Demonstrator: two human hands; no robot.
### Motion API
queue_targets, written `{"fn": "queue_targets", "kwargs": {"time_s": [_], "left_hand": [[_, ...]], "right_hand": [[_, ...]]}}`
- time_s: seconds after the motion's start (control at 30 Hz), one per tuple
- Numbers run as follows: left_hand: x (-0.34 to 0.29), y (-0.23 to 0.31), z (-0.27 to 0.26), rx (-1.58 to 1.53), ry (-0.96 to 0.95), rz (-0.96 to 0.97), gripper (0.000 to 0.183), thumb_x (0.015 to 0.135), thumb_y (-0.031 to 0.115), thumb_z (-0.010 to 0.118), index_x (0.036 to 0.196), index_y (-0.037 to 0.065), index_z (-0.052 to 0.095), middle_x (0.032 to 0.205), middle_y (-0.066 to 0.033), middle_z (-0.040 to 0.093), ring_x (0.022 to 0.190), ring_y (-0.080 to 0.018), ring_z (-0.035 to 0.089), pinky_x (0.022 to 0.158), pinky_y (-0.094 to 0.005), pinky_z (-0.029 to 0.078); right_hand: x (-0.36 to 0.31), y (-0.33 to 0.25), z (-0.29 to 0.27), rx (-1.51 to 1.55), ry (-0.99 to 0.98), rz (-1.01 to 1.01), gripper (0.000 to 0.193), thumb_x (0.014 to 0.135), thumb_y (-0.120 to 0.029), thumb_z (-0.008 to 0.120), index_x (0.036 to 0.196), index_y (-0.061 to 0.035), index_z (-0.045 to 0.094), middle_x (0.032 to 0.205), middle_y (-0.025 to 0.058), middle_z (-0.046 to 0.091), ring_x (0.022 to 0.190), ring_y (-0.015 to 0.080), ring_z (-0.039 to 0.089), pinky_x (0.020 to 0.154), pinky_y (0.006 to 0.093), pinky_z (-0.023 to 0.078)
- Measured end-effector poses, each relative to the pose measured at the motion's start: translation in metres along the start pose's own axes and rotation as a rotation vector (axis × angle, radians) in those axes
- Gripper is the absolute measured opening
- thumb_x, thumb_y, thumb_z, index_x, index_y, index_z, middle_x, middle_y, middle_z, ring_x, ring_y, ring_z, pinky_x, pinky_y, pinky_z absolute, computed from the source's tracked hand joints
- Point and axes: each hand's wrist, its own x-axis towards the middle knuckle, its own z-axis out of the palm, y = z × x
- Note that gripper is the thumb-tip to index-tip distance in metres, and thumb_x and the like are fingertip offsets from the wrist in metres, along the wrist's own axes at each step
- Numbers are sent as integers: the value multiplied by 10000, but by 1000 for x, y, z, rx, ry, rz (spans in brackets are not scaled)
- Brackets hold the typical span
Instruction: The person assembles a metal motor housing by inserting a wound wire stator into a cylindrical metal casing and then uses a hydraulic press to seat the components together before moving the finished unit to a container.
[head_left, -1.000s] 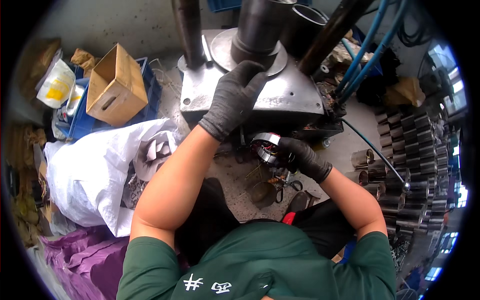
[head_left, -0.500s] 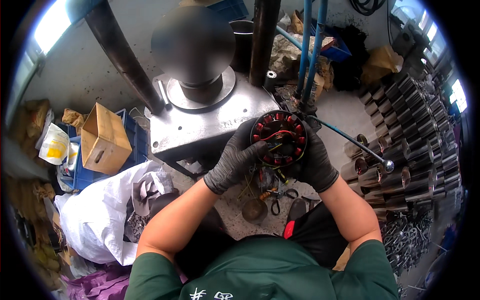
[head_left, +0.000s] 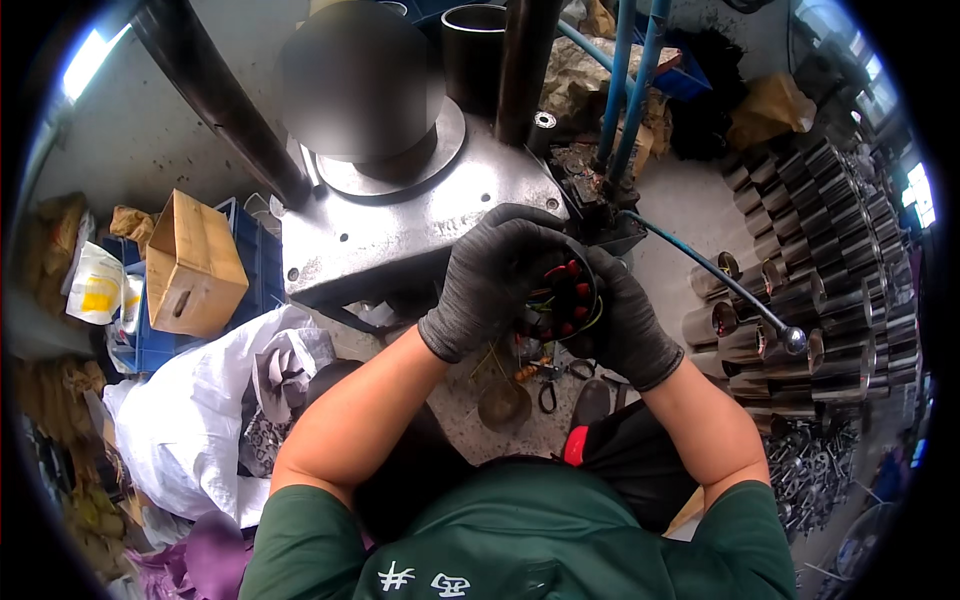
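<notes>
Between my hands is a round motor stator (head_left: 575,296) with red-wrapped coils inside a dark ring and thin coloured wires. My left hand (head_left: 490,275), in a dark grey glove, reaches over its left and far side, with the fingers bent across the opening. My right hand (head_left: 628,325), gloved alike, grips the right side from around the rim. Much of the stator is covered by the gloves, and the left fingertips are hidden. Beyond my hands is a metal press table (head_left: 400,235) with a round plate (head_left: 450,150) on it.
A blue lever with a ball end (head_left: 795,340) juts out at the right. Behind it, metal cylinders (head_left: 800,290) stand stacked in rows. Scissors (head_left: 548,397) and a round pan (head_left: 503,408) lie on the floor below my hands. A cardboard box (head_left: 195,265) and white sack (head_left: 190,420) are at left.
My left hand has moved from the stator's left side up over its far edge, covering more of it. The stator appears tilted now, and the whole view has shifted slightly.
</notes>
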Motion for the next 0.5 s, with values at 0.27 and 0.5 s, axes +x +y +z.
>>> {"fn": "queue_targets", "kwargs": {"time_s": [0.27, 0.5], "left_hand": [[5, -8, -34, 51, 399, -218, 155, 972, 96, 708, 1100, 9, 692, 1169, -88, 669, 952, -116, 630, 909, -296, 519], [-6, 23, -21, -453, 54, -511, 446, 1051, 311, 613, 1384, 20, 556, 1182, -63, 666, 958, -103, 644, 872, -272, 552]], "right_hand": [[-8, -15, 5, 136, -52, -50, 617, 990, -525, 575, 1409, -71, 572, 1352, 147, 644, 1224, 306, 643, 1062, 488, 538], [-5, -22, -2, 230, -30, -95, 694, 991, -598, 507, 1477, -103, 516, 1396, 165, 604, 1255, 315, 620, 1041, 513, 552]]}}
